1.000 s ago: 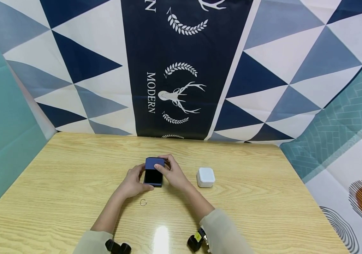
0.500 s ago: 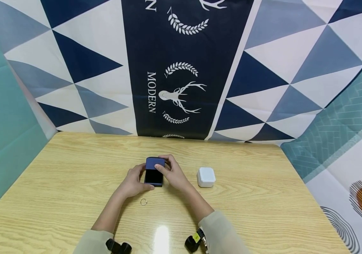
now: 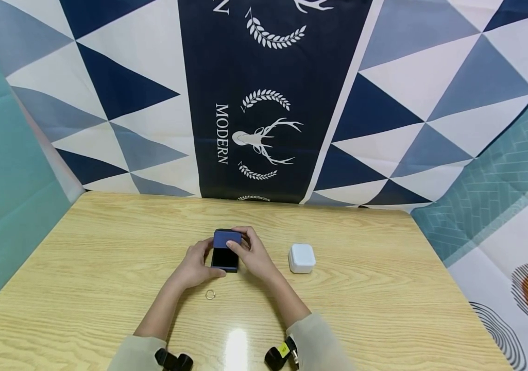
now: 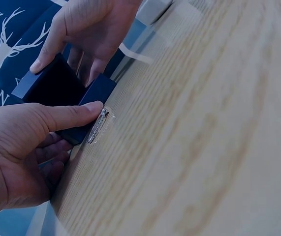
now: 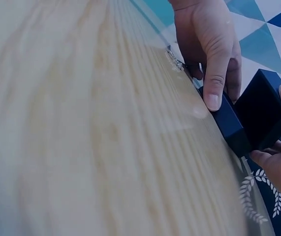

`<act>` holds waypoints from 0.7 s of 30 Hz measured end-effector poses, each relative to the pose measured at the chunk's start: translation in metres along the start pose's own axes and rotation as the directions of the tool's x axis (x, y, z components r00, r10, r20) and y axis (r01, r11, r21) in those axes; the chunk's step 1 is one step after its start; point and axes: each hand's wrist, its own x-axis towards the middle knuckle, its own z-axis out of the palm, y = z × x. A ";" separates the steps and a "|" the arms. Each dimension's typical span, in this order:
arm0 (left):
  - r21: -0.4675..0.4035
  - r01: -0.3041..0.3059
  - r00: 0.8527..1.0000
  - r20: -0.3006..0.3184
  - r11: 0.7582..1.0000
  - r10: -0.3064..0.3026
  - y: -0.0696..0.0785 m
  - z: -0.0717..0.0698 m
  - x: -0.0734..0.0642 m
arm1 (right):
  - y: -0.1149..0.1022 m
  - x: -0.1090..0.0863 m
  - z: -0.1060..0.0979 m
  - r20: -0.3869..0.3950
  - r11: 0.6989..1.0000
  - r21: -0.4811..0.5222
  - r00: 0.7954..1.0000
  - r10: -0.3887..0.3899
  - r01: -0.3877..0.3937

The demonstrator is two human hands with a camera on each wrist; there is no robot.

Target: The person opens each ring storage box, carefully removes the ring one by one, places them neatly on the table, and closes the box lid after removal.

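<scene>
two hands, one box (image 3: 225, 259): left hand (image 3: 195, 265) grips it at nine o'clock, right hand (image 3: 253, 253) pinches the lid (image 3: 222, 238) at two; opening looks done, ring (image 4: 98, 127) still outside on the table (image 3: 361, 288) at seven.

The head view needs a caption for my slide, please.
Left hand and right hand hold an open blue box at a wooden table; a ring and a white box lie nearby.

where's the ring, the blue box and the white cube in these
Ring (image 4: 98, 126): left wrist view, on its glittering band.
Blue box (image 3: 224, 238): head view, on the blue part of its raised lid.
White cube (image 3: 302, 255): head view, on its top face.
</scene>
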 end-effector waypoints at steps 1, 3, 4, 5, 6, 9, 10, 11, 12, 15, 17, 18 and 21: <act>0.001 -0.001 1.000 -0.001 1.000 0.001 0.000 0.000 0.000 | 0.000 0.000 0.000 -0.002 1.000 0.000 1.000 -0.001 0.001; 0.003 -0.004 1.000 -0.002 1.000 0.004 0.000 0.000 0.000 | 0.001 0.000 0.000 -0.005 1.000 0.004 1.000 -0.001 0.001; 0.004 -0.006 1.000 -0.002 1.000 0.006 0.000 0.000 0.000 | 0.001 -0.001 0.000 -0.007 1.000 0.006 1.000 0.000 0.000; 0.005 -0.006 1.000 -0.002 1.000 0.006 0.000 0.000 0.000 | 0.001 -0.001 0.001 -0.008 1.000 0.007 1.000 0.001 -0.001; 0.005 -0.006 1.000 -0.002 1.000 0.006 0.000 0.000 0.000 | 0.001 -0.001 0.001 -0.008 1.000 0.008 1.000 0.002 -0.002; 0.008 -0.008 1.000 -0.002 1.000 0.008 0.000 0.000 0.000 | 0.002 -0.001 0.001 -0.009 1.000 0.011 1.000 0.001 -0.001; 0.008 -0.006 1.000 -0.001 1.000 0.006 0.000 0.001 0.000 | 0.002 -0.001 0.001 -0.009 1.000 0.011 1.000 -0.001 0.001; 0.009 -0.004 1.000 -0.001 1.000 0.004 0.000 0.001 0.000 | 0.002 -0.001 0.001 -0.009 1.000 0.012 1.000 -0.004 0.004; 0.009 -0.003 1.000 -0.001 1.000 0.003 0.000 0.001 0.000 | 0.003 -0.001 0.001 -0.009 1.000 0.013 1.000 -0.006 0.006; 0.009 0.000 1.000 -0.002 1.000 0.000 0.000 0.001 0.000 | 0.003 -0.001 0.002 -0.009 1.000 0.019 1.000 -0.008 0.008; 0.009 0.002 1.000 -0.001 1.000 -0.002 0.000 0.000 0.000 | 0.003 -0.001 0.002 -0.008 1.000 0.019 1.000 -0.011 0.011; 0.006 0.005 1.000 0.000 1.000 -0.005 0.000 0.000 0.000 | 0.003 -0.001 0.002 -0.006 1.000 0.019 1.000 -0.010 0.010; 0.003 0.010 1.000 0.006 1.000 -0.010 0.000 0.000 0.000 | 0.002 -0.001 0.001 -0.002 1.000 0.018 1.000 -0.008 0.008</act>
